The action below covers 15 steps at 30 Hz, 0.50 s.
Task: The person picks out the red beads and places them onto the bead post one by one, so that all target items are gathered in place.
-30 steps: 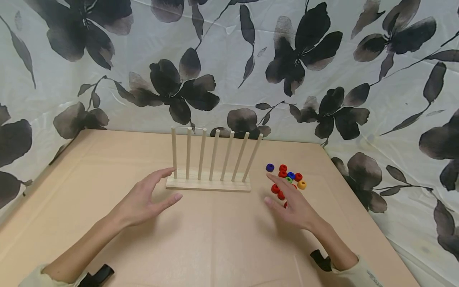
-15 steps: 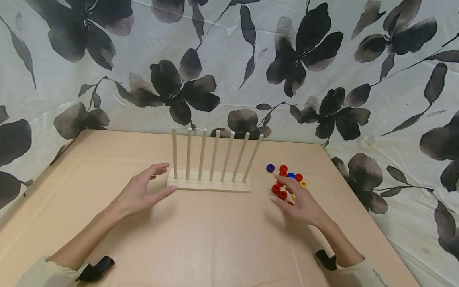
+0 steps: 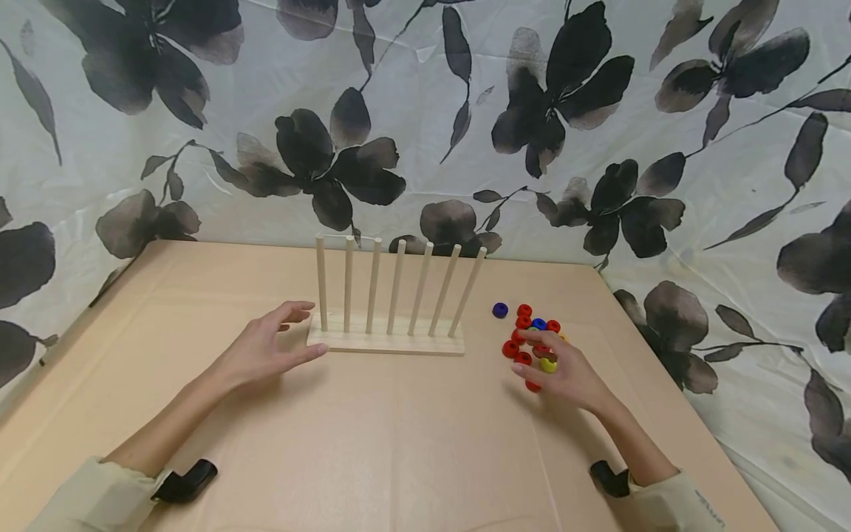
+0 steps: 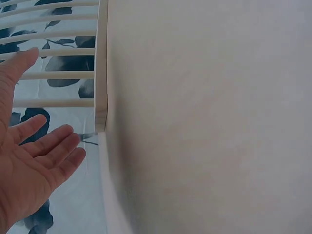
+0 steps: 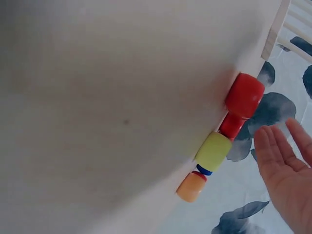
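Note:
A pale wooden rack [image 3: 385,343] with several upright pegs stands toward the back of the table. At its left end is my left hand [image 3: 266,347], thumb and fingers spread apart, with nothing between them. The left wrist view shows that palm [image 4: 24,185] beside the end of the base. Right of the rack, my right hand [image 3: 568,377] hovers over a group of round beads and partly hides them. Its fingers [image 5: 280,151] are extended and hold nothing. Red beads [image 3: 510,349] make up most of the group, with a yellow bead [image 3: 548,366] close under the fingers.
A dark blue bead [image 3: 500,310] lies slightly apart, nearer the rack. An orange bead [image 5: 191,187] shows in the right wrist view. Behind the light wood-toned table [image 3: 392,443] hangs a white cloth [image 3: 425,96] with dark flowers.
My right hand has shifted right and slightly toward me over the beads, uncovering the yellow one. My left hand has drawn back a little to the left. The rack stays put.

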Available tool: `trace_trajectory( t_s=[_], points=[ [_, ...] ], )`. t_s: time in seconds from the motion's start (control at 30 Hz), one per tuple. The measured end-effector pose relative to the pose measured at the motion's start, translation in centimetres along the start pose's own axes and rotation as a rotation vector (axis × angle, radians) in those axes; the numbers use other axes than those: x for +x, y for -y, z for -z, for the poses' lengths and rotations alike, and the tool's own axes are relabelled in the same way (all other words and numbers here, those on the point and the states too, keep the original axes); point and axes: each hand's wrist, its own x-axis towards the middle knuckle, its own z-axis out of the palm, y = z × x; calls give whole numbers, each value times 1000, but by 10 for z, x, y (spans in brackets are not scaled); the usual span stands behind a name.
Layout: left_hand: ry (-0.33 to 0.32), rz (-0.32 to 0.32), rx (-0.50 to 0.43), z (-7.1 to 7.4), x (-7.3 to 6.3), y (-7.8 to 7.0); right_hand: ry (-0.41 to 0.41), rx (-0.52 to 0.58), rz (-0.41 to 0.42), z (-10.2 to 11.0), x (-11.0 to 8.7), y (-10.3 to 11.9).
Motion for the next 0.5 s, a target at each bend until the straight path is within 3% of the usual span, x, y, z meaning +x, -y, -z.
trace_trajectory(
  t_s=[0.3, 0.5],
  points=[
    [28, 11, -46, -4, 11, 7, -27, -6, -131, 0, 8, -7],
    [54, 17, -20, -7, 17, 9, -2, 21, -155, 1, 11, -9]
  ],
)
